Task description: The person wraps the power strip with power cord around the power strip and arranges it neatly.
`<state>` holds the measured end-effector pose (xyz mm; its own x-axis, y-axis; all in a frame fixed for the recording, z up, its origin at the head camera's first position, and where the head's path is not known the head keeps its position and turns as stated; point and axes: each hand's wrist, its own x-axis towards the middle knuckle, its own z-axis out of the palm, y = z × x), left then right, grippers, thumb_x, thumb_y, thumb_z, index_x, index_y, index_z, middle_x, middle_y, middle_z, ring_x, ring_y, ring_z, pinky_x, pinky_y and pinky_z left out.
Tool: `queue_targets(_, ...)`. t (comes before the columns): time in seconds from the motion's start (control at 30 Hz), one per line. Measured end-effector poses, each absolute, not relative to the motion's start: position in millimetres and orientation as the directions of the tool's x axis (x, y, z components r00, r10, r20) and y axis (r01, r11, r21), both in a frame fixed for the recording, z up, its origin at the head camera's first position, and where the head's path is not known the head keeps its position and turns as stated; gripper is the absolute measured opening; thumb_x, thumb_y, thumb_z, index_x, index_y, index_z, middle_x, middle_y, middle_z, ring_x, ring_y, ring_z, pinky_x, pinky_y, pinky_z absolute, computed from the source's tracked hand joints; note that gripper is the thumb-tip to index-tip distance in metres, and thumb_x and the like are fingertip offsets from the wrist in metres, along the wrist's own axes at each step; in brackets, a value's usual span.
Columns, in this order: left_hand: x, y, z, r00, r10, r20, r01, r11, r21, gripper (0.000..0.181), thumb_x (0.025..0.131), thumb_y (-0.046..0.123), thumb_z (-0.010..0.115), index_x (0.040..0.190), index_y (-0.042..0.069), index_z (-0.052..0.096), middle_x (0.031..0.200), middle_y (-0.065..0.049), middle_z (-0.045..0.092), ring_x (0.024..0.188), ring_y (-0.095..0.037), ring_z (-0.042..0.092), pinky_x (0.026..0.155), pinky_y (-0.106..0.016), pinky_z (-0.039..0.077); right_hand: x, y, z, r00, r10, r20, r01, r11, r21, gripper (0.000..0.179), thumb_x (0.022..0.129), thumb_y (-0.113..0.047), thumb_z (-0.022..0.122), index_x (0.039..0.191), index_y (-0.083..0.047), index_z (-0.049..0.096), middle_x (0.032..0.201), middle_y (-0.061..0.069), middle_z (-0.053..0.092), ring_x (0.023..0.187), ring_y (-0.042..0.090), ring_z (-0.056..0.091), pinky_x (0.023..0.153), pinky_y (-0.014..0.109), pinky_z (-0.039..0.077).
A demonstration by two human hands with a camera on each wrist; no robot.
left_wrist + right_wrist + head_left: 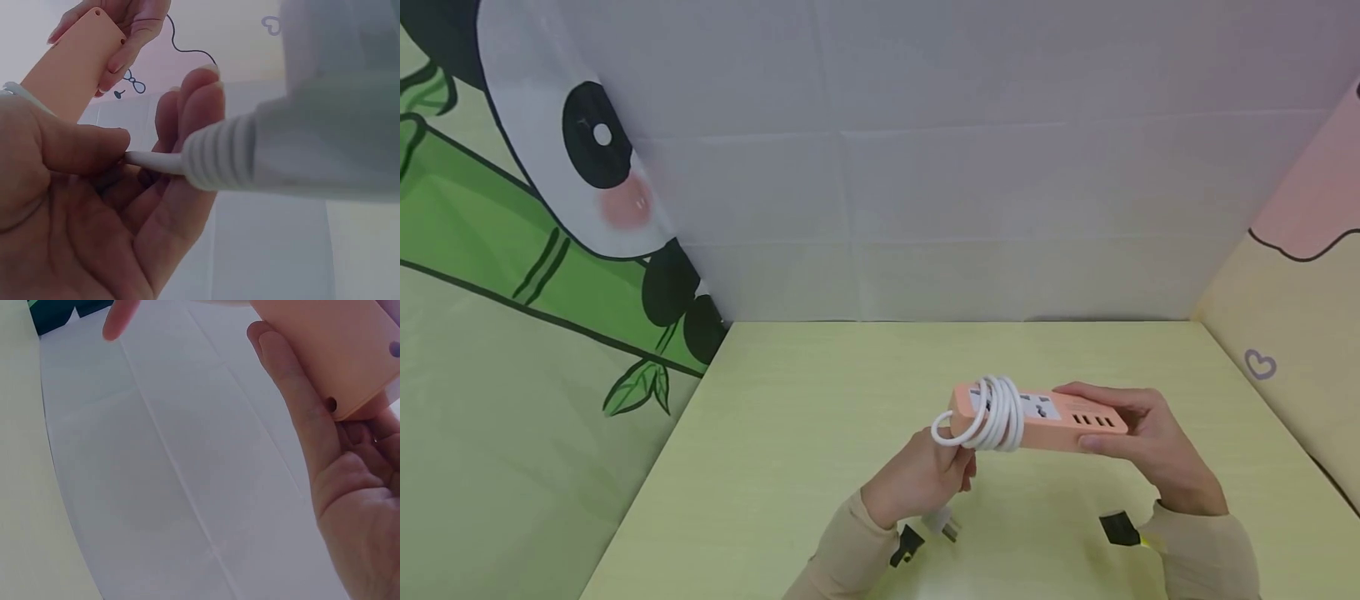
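A salmon-pink power strip (1052, 433) is held above the table, its sockets and a row of USB ports facing up. My right hand (1157, 437) grips its right end, thumb along the near side and fingers behind. White cord (1000, 417) is wound in several turns round the strip's left end. Just below that end, my left hand (925, 475) pinches the cord between thumb and fingers, as the left wrist view shows close up. From this hand hangs the cord's end with a white plug (942, 523), its grey prongs pointing down to the right.
The pale yellow table (820, 400) runs back to a light grey wall sheet (925, 208). Panels with printed cartoon pictures stand at the left and right. Dark wrist camera pieces (1120, 528) stick out by both sleeves.
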<state>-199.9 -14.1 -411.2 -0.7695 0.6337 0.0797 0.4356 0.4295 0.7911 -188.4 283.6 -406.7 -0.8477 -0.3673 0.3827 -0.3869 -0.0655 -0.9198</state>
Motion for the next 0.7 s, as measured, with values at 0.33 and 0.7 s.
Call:
queue_targets(0.33, -186, -25, -402, -0.744, 0.66, 0.11, 0.548, 0.508, 0.665, 0.013, 0.109, 0.012, 0.043, 0.101, 0.014, 0.053, 0.069, 0.008, 0.051, 0.056, 0.002, 0.049, 0.059, -0.015, 0.045, -175, 272, -402, -0.88, -0.308, 0.363, -0.369, -0.039, -0.929, 0.051, 0.087, 0.016, 0.064, 0.136, 0.001, 0.061, 0.118, 0.0, 0.074, 0.092, 0.013, 0.065, 0.071, 0.024, 0.057)
queue_targets(0.7, -182, -28, -395, -0.714, 0.684, 0.151, 0.659, 0.582, 0.477, 0.012, 0.105, 0.014, 0.053, 0.094, 0.013, 0.057, 0.069, 0.012, 0.05, 0.057, 0.003, 0.044, 0.059, -0.012, 0.038, -173, 267, -402, -0.93, -0.235, 0.283, -0.299, 0.034, -0.954, 0.049, 0.09, 0.014, 0.063, 0.137, 0.0, 0.061, 0.115, -0.001, 0.074, 0.094, 0.009, 0.067, 0.073, 0.026, 0.058)
